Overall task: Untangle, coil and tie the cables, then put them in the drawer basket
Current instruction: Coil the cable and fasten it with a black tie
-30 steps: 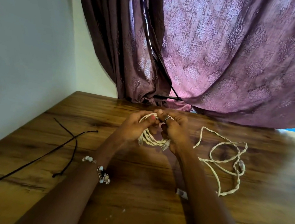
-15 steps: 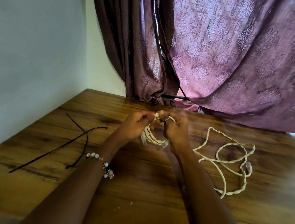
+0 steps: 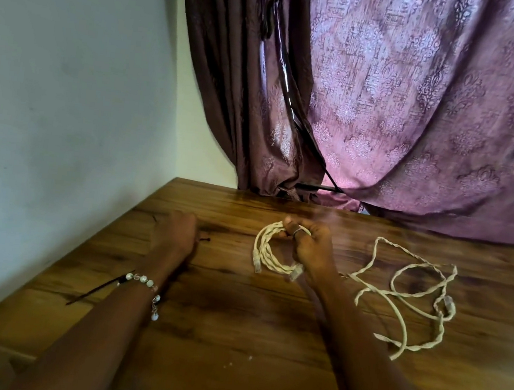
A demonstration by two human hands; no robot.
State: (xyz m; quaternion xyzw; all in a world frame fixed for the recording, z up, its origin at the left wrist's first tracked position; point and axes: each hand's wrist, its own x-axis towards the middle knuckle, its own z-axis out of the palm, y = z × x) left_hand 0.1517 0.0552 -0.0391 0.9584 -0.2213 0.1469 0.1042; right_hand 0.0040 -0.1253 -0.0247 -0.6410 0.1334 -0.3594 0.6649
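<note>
My right hand grips a coiled cream twisted cable at its top, just above the wooden table; both clear plugs hang at the coil's lower edge. A second cream cable lies loose and looped on the table to the right. My left hand is off to the left, knuckles up, over thin black ties near the wall. A short black tip sticks out beside that hand. Its fingers are hidden, so whether it holds a tie is unclear.
A white wall borders the table's left edge. A purple patterned curtain hangs along the back and drapes onto the tabletop. My left wrist wears a beaded bracelet. No basket or drawer is in view.
My left hand let go of the coil and moved left to the black ties. My right hand now holds the coil alone.
</note>
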